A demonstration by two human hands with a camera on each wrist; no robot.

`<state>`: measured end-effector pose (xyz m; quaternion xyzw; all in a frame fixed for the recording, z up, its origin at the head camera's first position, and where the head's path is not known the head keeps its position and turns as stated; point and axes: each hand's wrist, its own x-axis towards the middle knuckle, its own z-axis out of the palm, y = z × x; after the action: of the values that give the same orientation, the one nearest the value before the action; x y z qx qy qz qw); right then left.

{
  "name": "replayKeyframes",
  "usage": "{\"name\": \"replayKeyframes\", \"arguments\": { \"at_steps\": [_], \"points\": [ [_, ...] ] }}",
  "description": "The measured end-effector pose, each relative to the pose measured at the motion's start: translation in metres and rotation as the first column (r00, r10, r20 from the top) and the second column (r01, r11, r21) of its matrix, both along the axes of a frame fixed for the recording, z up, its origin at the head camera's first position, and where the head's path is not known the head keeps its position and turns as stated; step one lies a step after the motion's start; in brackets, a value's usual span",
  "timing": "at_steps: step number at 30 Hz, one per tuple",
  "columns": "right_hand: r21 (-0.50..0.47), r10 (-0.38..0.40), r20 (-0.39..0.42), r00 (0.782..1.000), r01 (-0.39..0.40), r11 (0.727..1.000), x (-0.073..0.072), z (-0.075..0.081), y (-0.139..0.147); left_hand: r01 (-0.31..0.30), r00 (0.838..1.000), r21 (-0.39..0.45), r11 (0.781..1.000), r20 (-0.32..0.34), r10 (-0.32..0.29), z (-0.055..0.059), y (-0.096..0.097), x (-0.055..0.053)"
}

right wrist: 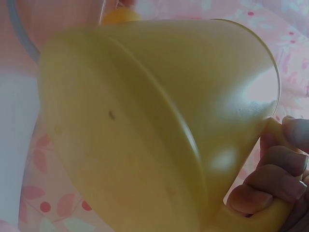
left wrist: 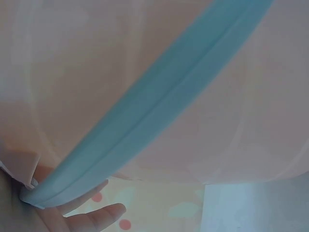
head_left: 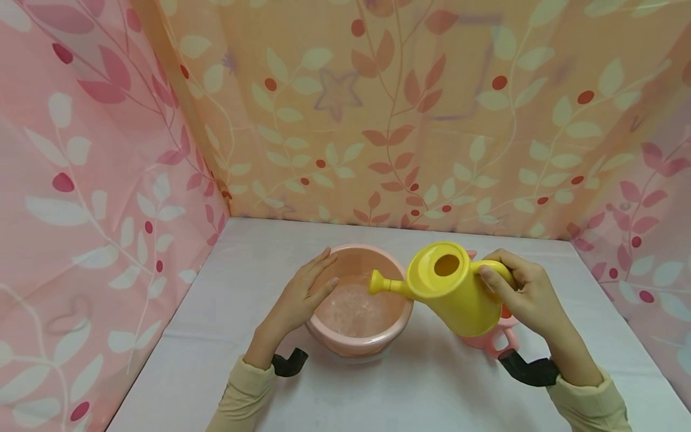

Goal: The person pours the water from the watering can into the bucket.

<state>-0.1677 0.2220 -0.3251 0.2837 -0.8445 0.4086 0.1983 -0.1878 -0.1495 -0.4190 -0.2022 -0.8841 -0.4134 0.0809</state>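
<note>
My right hand (head_left: 531,294) grips the loop handle of a yellow watering can (head_left: 464,306), its fingers wrapped through the loop in the right wrist view. The can is tilted to the left, with its spout (head_left: 385,285) over a round pink basin (head_left: 358,342). Bubbly water (head_left: 353,309) covers the basin's floor. At the basin's left side, my left hand (head_left: 305,294) rests against the rim with fingers and thumb extended. The left wrist view shows the basin's outer wall (left wrist: 231,135) and the left fingers (left wrist: 96,217) straight past the edge.
A pink item with a handle (head_left: 504,342) stands on the white table (head_left: 421,396), mostly hidden behind the watering can; something red shows by it. Floral curtains (head_left: 378,120) enclose the table at the back and both sides.
</note>
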Motion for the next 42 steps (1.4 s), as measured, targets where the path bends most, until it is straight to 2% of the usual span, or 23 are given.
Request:
{"name": "replayKeyframes", "arguments": {
  "at_steps": [12, 42],
  "points": [
    [0.007, -0.007, 0.002, 1.0, 0.007, 1.0, -0.0016, 0.0002, 0.0007, 0.002, 1.0, 0.003, 1.0, 0.003, -0.002, 0.0022, 0.0003, 0.0015],
    [0.095, -0.051, -0.003, 0.999, 0.051, 0.994, 0.001, 0.0069, -0.0047, 0.002, 1.0, -0.001, 1.0, -0.008, -0.002, -0.002, -0.001, -0.0007]
  ]
}}
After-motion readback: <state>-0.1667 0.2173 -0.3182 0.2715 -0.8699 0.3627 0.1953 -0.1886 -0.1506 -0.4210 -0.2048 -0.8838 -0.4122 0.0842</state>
